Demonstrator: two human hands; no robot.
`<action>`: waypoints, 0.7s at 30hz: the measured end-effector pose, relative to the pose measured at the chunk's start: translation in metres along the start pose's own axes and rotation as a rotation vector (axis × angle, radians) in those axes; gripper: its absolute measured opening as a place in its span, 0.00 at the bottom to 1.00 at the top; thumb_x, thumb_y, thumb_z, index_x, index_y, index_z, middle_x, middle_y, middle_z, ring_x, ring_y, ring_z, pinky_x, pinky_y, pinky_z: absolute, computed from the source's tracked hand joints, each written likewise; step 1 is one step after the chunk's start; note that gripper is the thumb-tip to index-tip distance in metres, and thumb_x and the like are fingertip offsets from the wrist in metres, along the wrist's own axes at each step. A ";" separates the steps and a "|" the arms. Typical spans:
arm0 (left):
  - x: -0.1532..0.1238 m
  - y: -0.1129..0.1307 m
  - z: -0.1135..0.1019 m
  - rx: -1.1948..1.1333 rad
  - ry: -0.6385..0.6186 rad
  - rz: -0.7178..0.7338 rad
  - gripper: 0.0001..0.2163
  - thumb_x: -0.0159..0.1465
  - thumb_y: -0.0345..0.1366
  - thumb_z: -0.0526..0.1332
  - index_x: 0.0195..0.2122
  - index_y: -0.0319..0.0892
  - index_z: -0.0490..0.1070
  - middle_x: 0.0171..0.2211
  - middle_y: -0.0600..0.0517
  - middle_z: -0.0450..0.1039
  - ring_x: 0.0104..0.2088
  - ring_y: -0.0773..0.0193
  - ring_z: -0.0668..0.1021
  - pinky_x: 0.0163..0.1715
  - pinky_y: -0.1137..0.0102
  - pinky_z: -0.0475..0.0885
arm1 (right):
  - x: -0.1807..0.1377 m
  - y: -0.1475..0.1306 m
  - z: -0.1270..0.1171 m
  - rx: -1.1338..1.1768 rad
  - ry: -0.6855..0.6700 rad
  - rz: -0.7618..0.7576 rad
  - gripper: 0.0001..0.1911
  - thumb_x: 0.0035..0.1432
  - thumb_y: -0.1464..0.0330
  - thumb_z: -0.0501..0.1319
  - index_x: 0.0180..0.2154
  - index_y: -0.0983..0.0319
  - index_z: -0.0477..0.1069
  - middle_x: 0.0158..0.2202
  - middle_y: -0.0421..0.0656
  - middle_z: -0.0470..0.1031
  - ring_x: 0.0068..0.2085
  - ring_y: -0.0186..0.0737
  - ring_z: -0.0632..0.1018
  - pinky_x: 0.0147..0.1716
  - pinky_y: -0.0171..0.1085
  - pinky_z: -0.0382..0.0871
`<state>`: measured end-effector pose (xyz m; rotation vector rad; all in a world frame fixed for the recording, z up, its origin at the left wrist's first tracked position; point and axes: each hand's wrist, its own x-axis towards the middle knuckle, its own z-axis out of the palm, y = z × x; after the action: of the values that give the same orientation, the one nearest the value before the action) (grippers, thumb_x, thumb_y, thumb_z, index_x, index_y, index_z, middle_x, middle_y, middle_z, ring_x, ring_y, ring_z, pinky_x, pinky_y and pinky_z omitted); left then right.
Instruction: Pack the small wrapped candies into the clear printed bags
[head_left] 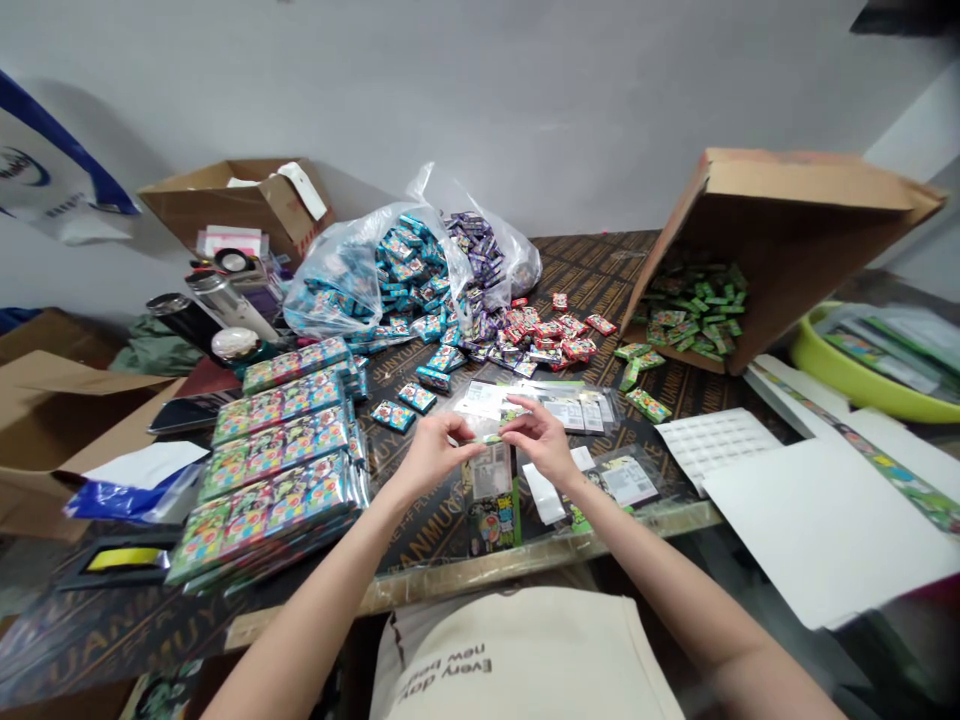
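My left hand [442,450] and my right hand [544,442] pinch the upper edge of a clear plastic packet [491,475] from either side. Through it show a white label and, lower down, a green-and-black printed card. A small green bit appears between the fingertips; what it is I cannot make out. Just beyond my hands lie more clear packets [574,410] with white labels. Beside my right hand is another labelled packet [628,480] and a white paper slip [546,492]. Two small blue packs [405,405] rest beyond my left hand.
Stacked filled packets [277,450] stand at left. Behind are a plastic bag of blue packs [409,260], purple packs [476,250] and loose red packs [559,335]. A tilted carton [787,240] holds green packs. White sheets [810,520] and a yellow-green basin [862,375] are at right.
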<state>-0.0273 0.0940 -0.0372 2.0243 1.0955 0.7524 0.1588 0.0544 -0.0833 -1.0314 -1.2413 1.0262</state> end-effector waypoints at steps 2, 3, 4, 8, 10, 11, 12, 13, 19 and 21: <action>0.000 -0.001 0.002 -0.003 0.007 -0.013 0.09 0.48 0.38 0.66 0.22 0.37 0.70 0.21 0.54 0.71 0.24 0.69 0.71 0.24 0.76 0.64 | 0.000 0.000 0.000 0.004 -0.020 -0.008 0.27 0.47 0.69 0.64 0.51 0.57 0.62 0.29 0.39 0.75 0.32 0.36 0.76 0.36 0.38 0.69; 0.000 -0.001 0.003 -0.010 0.019 -0.034 0.09 0.47 0.37 0.66 0.21 0.37 0.70 0.20 0.54 0.71 0.23 0.69 0.71 0.23 0.76 0.64 | 0.000 0.000 0.000 -0.004 -0.027 -0.020 0.27 0.46 0.69 0.64 0.50 0.57 0.63 0.30 0.39 0.75 0.33 0.36 0.76 0.37 0.39 0.69; 0.000 -0.001 0.004 -0.018 0.037 -0.057 0.08 0.47 0.37 0.66 0.21 0.37 0.70 0.20 0.53 0.71 0.23 0.69 0.71 0.23 0.75 0.64 | -0.001 0.000 0.000 -0.012 -0.032 -0.031 0.27 0.46 0.70 0.65 0.50 0.57 0.63 0.31 0.40 0.75 0.34 0.37 0.76 0.39 0.39 0.69; 0.000 0.000 0.004 -0.030 0.068 -0.094 0.09 0.47 0.39 0.66 0.21 0.37 0.72 0.20 0.52 0.72 0.23 0.68 0.71 0.23 0.75 0.64 | -0.002 -0.001 0.001 0.026 -0.035 0.003 0.26 0.46 0.68 0.64 0.49 0.58 0.64 0.32 0.40 0.76 0.35 0.37 0.76 0.39 0.40 0.69; 0.002 0.001 0.002 -0.077 0.007 -0.133 0.11 0.47 0.40 0.66 0.20 0.37 0.71 0.18 0.52 0.72 0.21 0.68 0.71 0.22 0.75 0.64 | 0.000 -0.003 0.000 0.071 -0.041 0.041 0.27 0.46 0.67 0.64 0.50 0.58 0.64 0.30 0.40 0.76 0.33 0.37 0.76 0.37 0.39 0.70; 0.004 0.001 0.000 -0.118 -0.037 -0.165 0.12 0.47 0.41 0.66 0.19 0.36 0.70 0.17 0.53 0.71 0.20 0.69 0.70 0.21 0.75 0.63 | 0.001 -0.004 0.000 0.084 -0.045 0.052 0.27 0.46 0.67 0.64 0.50 0.58 0.64 0.30 0.40 0.76 0.32 0.37 0.76 0.37 0.39 0.69; 0.006 0.002 0.000 -0.155 -0.073 -0.193 0.12 0.47 0.42 0.65 0.19 0.36 0.70 0.16 0.53 0.70 0.19 0.70 0.69 0.20 0.75 0.63 | 0.002 -0.004 0.000 0.087 -0.045 0.056 0.26 0.46 0.67 0.65 0.49 0.59 0.64 0.29 0.40 0.76 0.32 0.37 0.76 0.37 0.39 0.69; 0.008 0.002 0.000 -0.173 -0.094 -0.205 0.12 0.47 0.41 0.65 0.19 0.36 0.70 0.15 0.54 0.69 0.18 0.70 0.68 0.19 0.76 0.62 | 0.003 -0.005 0.000 0.086 -0.036 0.057 0.26 0.46 0.67 0.65 0.49 0.59 0.64 0.28 0.39 0.76 0.32 0.36 0.76 0.37 0.39 0.69; 0.000 0.010 0.010 0.074 0.015 0.065 0.10 0.55 0.40 0.60 0.23 0.38 0.72 0.23 0.52 0.71 0.25 0.69 0.70 0.25 0.75 0.64 | -0.002 0.000 -0.004 0.038 0.065 0.034 0.25 0.50 0.65 0.62 0.51 0.59 0.62 0.28 0.40 0.75 0.34 0.39 0.76 0.39 0.40 0.68; -0.006 0.010 0.011 0.106 0.019 0.128 0.09 0.57 0.38 0.59 0.26 0.39 0.74 0.26 0.51 0.71 0.27 0.68 0.71 0.28 0.74 0.65 | -0.007 -0.001 -0.006 -0.036 0.052 -0.017 0.24 0.52 0.66 0.60 0.52 0.58 0.61 0.29 0.40 0.76 0.36 0.39 0.76 0.43 0.42 0.66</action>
<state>-0.0173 0.0812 -0.0372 2.1981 1.0436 0.7943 0.1648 0.0468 -0.0843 -1.0673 -1.2279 0.9614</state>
